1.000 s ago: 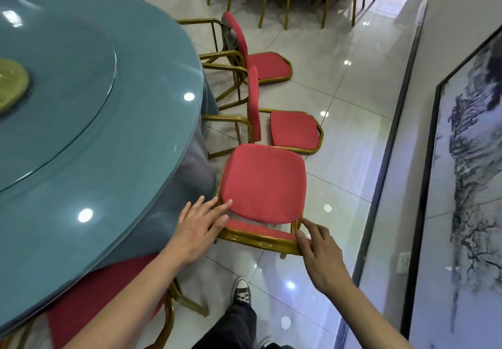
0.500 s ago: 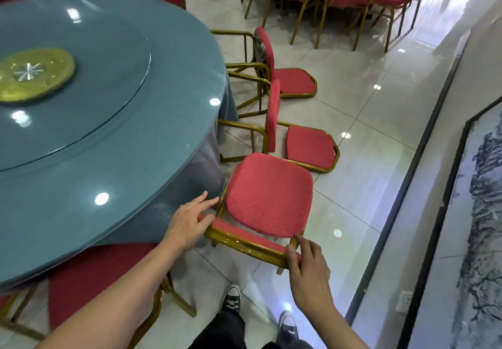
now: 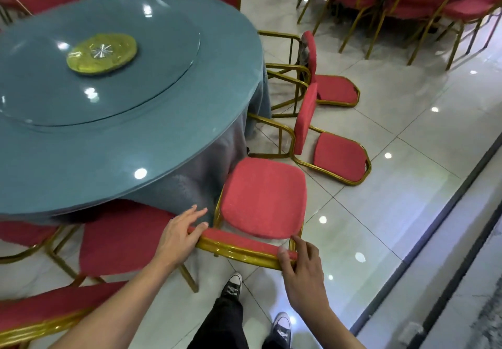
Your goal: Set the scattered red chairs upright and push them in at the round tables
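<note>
At the round teal table's (image 3: pixel 114 158) near edge, both hands grasp an upright red gold-framed chair's (image 3: pixel 262 199) backrest: left hand (image 3: pixel 178 236), right hand (image 3: pixel 301 267). It seems nearly pushed in; two tipped red chairs (image 3: pixel 336 155) remain.

Both forearms are bare from the bottom edge of the view up to the wrists, with no sleeve, watch, bracelet or ring showing on either the left hand (image 3: pixel 179 236) or the right hand (image 3: pixel 303 272). The legs wear dark, near-black trousers (image 3: pixel 225 321) that fall straight to the ankles. The feet are in black canvas lace-up sneakers (image 3: pixel 231 289) with white rubber toe caps, white soles and white laces; the second sneaker (image 3: pixel 281 328) is the same make.
</note>
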